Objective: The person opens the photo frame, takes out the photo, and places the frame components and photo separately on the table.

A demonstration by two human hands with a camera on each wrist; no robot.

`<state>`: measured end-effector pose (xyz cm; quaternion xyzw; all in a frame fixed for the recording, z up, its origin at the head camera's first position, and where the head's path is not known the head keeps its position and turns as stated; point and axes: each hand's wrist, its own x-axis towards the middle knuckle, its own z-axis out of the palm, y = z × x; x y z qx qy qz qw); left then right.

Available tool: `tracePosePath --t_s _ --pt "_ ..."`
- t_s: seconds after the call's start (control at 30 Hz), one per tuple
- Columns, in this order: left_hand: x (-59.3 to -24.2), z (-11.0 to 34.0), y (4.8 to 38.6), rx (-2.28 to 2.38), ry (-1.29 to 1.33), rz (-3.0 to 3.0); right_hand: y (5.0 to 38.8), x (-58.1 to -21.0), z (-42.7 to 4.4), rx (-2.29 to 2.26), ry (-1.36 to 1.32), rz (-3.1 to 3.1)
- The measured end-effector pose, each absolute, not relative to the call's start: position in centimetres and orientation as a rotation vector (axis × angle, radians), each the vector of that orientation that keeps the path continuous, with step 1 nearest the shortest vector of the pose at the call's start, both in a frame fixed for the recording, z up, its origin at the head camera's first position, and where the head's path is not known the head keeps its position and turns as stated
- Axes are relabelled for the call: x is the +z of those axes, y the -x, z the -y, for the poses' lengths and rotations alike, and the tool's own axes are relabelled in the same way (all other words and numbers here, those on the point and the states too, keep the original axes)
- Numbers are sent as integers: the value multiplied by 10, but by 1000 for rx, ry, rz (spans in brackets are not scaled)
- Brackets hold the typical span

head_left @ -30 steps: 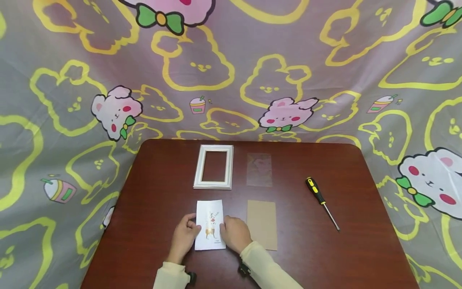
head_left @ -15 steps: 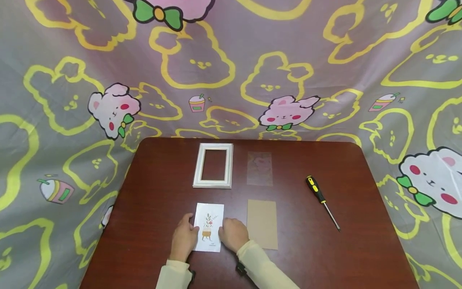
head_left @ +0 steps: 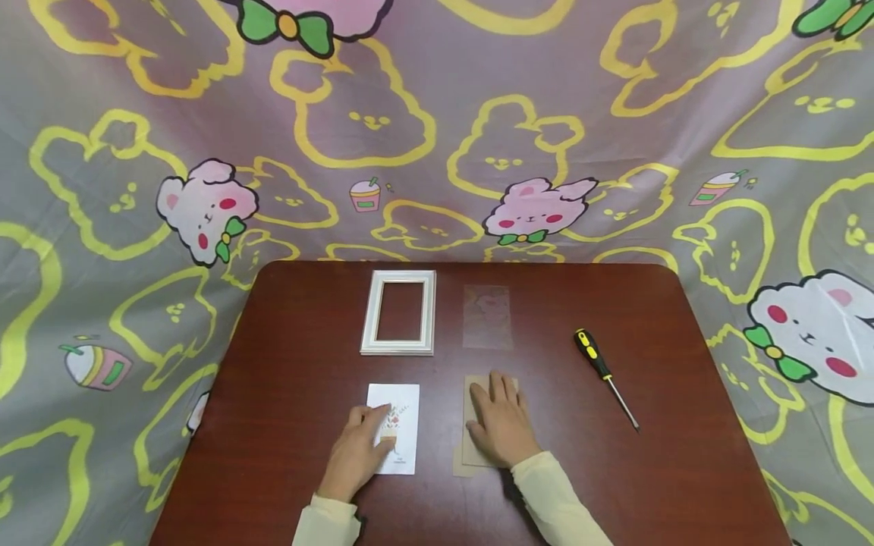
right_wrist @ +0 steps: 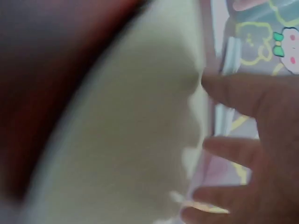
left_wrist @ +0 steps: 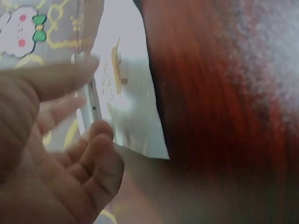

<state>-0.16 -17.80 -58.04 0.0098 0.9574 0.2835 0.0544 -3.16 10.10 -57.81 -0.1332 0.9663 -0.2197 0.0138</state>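
My left hand hovers at the left edge of a white card printed with a plant in a pot. Its thumb and index finger lie apart over the print, and in the left wrist view the card shows beyond the fingertips. My right hand lies spread over a brown cardboard sheet, fingers fairly straight. Under that sheet a second brown piece peeks out at the lower left. Close up, the fingertips touch the edge of the pale board in the right wrist view.
Behind the card lies a silver-white picture frame. To its right is a clear plastic sheet. A black and yellow screwdriver lies at the right of the dark wooden table. Patterned cloth surrounds the table's back and sides.
My right hand has left the card and moved right onto the brown cardboard. A second brown edge now shows beneath it. My left fingers have shifted over the card's print.
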Motion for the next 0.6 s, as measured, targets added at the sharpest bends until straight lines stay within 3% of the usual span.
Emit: tracePosePath --t_s 0.17,0.6 --pt "-583 172 4 752 -232 -2934 15 -582 -113 -569 455 -2957" --pt "-580 170 7 740 -210 -2924 -2 -585 -109 -556 429 -2981"
